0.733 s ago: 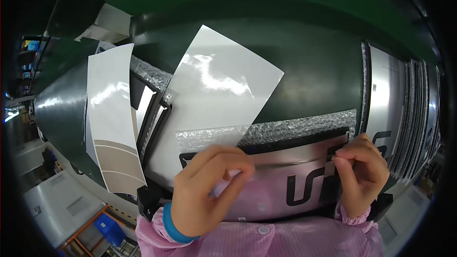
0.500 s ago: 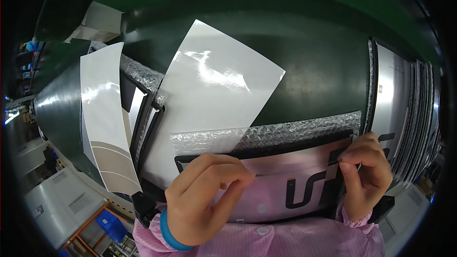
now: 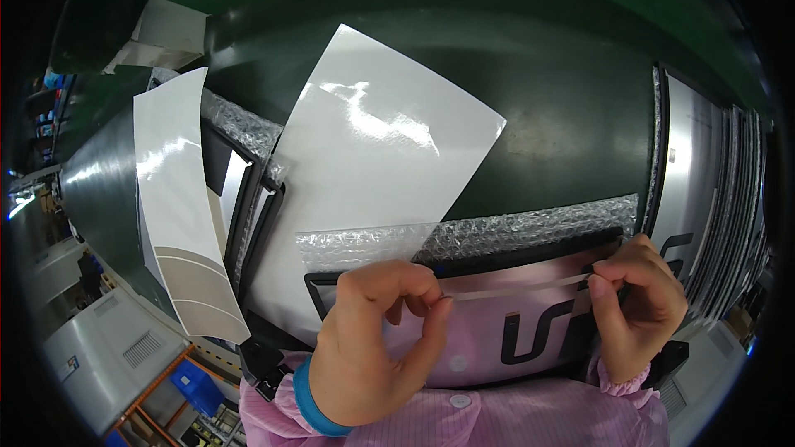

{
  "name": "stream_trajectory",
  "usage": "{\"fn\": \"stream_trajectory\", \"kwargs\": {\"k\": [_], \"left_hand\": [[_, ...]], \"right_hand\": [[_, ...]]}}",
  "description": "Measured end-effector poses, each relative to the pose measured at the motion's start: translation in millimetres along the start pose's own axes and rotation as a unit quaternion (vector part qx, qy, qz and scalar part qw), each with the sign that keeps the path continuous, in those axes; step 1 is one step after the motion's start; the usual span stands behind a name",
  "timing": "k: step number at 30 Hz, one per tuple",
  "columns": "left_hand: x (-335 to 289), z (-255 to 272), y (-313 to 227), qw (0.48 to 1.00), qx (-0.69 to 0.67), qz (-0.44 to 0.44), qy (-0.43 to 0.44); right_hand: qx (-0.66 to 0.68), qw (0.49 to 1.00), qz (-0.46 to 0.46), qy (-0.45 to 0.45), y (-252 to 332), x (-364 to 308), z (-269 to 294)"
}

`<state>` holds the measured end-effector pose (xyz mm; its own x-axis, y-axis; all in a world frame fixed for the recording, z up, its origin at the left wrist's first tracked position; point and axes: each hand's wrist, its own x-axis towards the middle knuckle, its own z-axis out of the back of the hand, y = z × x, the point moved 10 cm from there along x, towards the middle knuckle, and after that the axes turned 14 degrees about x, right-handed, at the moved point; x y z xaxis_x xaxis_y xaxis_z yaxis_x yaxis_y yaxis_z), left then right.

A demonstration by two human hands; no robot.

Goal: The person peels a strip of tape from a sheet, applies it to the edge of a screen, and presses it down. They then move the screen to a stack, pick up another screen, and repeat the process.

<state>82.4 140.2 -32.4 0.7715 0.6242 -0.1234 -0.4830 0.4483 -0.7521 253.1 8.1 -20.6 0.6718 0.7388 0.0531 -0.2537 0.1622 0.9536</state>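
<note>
A thin, narrow pale strip [image 3: 517,289] is stretched between my hands. The thumb and fingers of my left hand [image 3: 356,356] pinch its left end, while my right hand [image 3: 638,314] pinches the other end near a dark tip. Below the strip lies a shiny, mirror-like panel [image 3: 472,335] with a black frame and black curved markings; pink sleeves reflect in it. My hands cover parts of its left and right sides. Bubble wrap [image 3: 538,222] shows along the panel's far edge.
A large glossy white sheet [image 3: 381,132] lies on the green table [image 3: 563,116]. At left, a curved white-and-beige sheet [image 3: 174,174] rests against black-framed panels [image 3: 257,223]. Several panels stand in a row [image 3: 729,199] at right. A box [image 3: 170,33] sits far left.
The strip has come up a little and shows more broadly between my hands. My left hand has turned, its thumb and fingers more upright. My right hand keeps its pinch.
</note>
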Motion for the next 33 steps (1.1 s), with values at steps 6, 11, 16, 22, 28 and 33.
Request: {"fn": "stream_trajectory", "kwargs": {"k": [6, 11, 16, 22, 28, 33], "left_hand": [[3.0, -1.2, -0.8, 0.999, 0.025, -0.023, -0.005], [3.1, -1.4, -1.4, 0.996, 0.077, -0.008, -0.034], [6.6, 4.5, -12.4, 0.991, 0.116, 0.022, -0.06], [9.1, 2.7, -15.5, 0.989, 0.103, -0.044, -0.099], [12.0, 4.2, -22.2, 0.987, 0.126, -0.031, -0.097], [10.2, -7.6, -2.6, 0.991, 0.118, 0.026, -0.058]], "right_hand": [[-0.018, 1.0, 0.008, 0.013, 0.1, 1.4, -2.7], [-0.035, 0.999, 0.028, 0.024, 2.3, 3.2, -8.0], [-0.056, 0.997, 0.049, 0.026, 6.3, 3.6, -8.7], [-0.062, 0.997, 0.051, 0.021, 3.6, 3.4, -8.4], [-0.047, 0.998, 0.012, 0.04, 0.2, 1.2, -8.6], [-0.05, 0.998, 0.013, 0.038, -1.6, 1.3, -8.4]]}}
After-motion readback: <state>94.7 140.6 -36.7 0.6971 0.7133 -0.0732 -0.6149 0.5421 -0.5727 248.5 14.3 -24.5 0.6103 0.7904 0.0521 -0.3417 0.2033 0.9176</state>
